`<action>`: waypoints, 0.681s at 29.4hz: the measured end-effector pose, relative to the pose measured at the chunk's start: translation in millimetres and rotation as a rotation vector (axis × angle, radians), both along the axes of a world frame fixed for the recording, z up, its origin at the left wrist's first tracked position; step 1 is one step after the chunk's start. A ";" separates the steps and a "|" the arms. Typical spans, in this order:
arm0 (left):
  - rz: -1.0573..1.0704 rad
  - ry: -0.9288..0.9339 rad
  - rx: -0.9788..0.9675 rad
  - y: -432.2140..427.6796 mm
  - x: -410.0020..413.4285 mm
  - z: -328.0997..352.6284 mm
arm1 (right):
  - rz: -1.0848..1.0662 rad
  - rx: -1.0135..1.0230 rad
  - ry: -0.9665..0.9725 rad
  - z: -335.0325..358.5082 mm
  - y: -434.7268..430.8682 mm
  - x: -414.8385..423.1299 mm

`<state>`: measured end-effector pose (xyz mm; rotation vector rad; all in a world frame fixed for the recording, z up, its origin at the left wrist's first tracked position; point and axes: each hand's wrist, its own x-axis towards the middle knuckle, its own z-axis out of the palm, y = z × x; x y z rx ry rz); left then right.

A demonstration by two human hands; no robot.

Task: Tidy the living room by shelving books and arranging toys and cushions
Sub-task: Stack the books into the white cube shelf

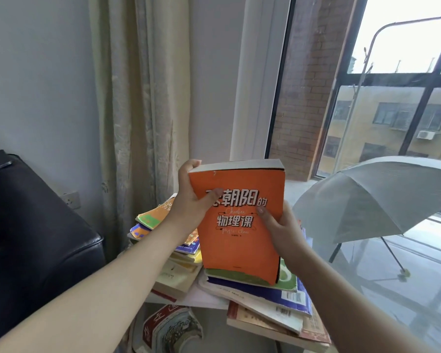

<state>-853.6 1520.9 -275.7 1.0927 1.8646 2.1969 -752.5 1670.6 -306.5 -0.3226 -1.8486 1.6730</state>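
A thick orange paperback book (pixel 239 240) stands upright in both my hands, its cover with white Chinese lettering facing me. My left hand (pixel 190 200) grips its upper left edge, thumb across the cover and fingers curled over the top corner. My right hand (pixel 281 230) holds its right edge, thumb on the cover. The book's lower edge rests on or just above a messy pile of books (pixel 260 296). A second leaning stack of books (pixel 158 225) lies to the left, partly hidden by my left arm.
A dark leather sofa arm (pixel 36 238) fills the left. A beige curtain (pixel 138 98) hangs behind the books. An open grey umbrella (pixel 382 197) sits on the floor at the right before a tall window (pixel 392 98). Another book (pixel 168 329) lies below.
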 end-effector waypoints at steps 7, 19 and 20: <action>-0.053 -0.234 -0.023 -4.9 1.6 -16.6 | -0.076 -0.019 -0.035 -18.0 -6.2 -3.6; -0.083 -0.344 -0.422 2.0 10.0 -103.3 | -0.024 0.012 -0.247 -72.5 11.8 9.1; -0.031 -0.323 -0.449 5.4 9.3 -103.3 | -0.031 -0.011 -0.250 -70.0 14.7 5.5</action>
